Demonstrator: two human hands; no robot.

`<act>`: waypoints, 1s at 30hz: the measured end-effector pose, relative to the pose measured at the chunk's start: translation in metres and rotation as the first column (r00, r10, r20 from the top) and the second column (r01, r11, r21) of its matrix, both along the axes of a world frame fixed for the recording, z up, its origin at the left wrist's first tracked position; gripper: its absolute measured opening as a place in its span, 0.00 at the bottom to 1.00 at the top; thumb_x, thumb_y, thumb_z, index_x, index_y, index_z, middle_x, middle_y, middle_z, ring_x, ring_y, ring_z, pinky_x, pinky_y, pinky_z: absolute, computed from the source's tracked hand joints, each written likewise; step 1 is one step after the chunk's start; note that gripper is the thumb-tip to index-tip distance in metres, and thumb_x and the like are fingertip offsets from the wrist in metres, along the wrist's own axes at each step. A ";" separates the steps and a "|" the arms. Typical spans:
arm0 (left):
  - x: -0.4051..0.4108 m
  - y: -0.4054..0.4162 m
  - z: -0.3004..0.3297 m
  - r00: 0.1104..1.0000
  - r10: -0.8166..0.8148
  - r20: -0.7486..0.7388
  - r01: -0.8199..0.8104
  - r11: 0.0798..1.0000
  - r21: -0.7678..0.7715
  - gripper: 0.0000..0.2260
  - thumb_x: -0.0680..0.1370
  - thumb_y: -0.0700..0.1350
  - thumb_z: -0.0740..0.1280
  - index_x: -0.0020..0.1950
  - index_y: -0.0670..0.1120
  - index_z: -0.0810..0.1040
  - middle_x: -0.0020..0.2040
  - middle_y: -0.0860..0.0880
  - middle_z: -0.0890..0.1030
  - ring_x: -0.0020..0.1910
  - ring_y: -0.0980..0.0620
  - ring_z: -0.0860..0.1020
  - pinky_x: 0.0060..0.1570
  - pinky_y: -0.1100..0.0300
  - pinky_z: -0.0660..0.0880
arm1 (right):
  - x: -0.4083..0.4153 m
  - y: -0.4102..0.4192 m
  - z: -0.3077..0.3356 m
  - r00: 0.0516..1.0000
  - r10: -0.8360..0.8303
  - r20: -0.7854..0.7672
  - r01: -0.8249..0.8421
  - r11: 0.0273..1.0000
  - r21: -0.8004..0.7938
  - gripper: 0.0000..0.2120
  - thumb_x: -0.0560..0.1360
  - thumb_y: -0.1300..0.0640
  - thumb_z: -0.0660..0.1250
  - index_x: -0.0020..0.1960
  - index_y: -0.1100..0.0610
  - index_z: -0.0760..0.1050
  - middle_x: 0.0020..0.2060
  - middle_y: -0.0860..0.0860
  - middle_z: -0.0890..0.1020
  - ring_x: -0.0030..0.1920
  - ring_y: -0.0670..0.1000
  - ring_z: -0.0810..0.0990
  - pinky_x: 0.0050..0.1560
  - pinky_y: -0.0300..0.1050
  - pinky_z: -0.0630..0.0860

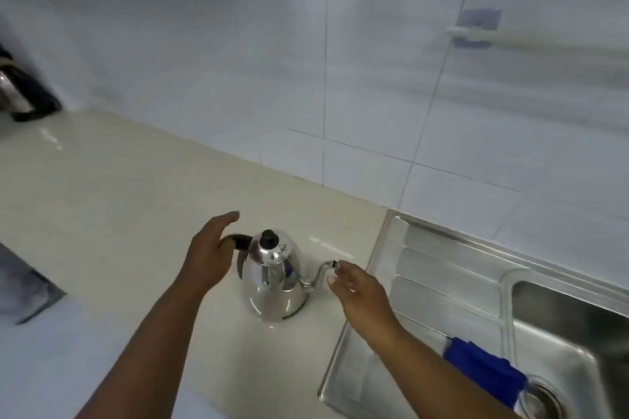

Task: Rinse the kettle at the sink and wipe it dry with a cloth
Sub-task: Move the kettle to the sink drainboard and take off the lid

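A steel gooseneck kettle (pixel 272 277) stands upright on the cream counter (pixel 119 201), near the edge that meets the sink's drainboard (pixel 439 282). Its thin spout points right toward the sink, its black handle left. The left hand (pixel 209 257) hovers spread-fingered at the handle; the right hand (pixel 360 291), fingers loosely spread, touches the spout tip. A blue cloth (pixel 483 367) lies over the basin edge.

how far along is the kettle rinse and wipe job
Nothing looks done yet: the kettle stands on the counter, lid on. In hand: the left hand is at its black handle and the right hand by the spout tip, neither clearly gripping. Left: rinsing in the sink, then drying with the blue cloth.
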State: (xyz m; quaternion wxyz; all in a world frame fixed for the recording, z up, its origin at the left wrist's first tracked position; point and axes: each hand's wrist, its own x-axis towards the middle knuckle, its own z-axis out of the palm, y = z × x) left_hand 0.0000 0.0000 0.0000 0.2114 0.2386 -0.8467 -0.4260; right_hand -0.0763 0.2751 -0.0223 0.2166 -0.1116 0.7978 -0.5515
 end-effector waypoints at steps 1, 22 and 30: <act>0.001 -0.012 -0.005 0.997 0.013 0.072 -0.013 1.000 -0.007 0.22 0.77 0.32 0.62 0.69 0.49 0.73 0.65 0.53 0.74 0.62 0.53 0.75 0.65 0.57 0.71 | -0.001 -0.009 -0.003 1.000 0.011 0.011 -0.011 1.000 0.022 0.14 0.77 0.49 0.68 0.62 0.50 0.78 0.57 0.46 0.83 0.60 0.47 0.80 0.58 0.40 0.72; -0.020 0.024 -0.018 0.936 -0.309 0.169 0.316 0.949 -0.014 0.11 0.75 0.39 0.70 0.51 0.55 0.77 0.44 0.55 0.82 0.45 0.60 0.78 0.46 0.64 0.74 | -0.010 0.065 -0.011 0.993 -0.104 -0.048 0.101 0.993 -0.060 0.08 0.77 0.55 0.70 0.54 0.46 0.83 0.49 0.40 0.87 0.53 0.36 0.82 0.56 0.30 0.75; -0.034 0.115 -0.030 0.838 -0.504 0.209 0.513 0.858 0.013 0.11 0.75 0.43 0.71 0.51 0.58 0.76 0.45 0.57 0.80 0.45 0.63 0.77 0.43 0.71 0.69 | 0.013 0.165 -0.021 0.961 -0.271 0.054 0.276 0.955 -0.108 0.09 0.77 0.62 0.68 0.54 0.54 0.83 0.51 0.45 0.87 0.55 0.44 0.83 0.57 0.37 0.78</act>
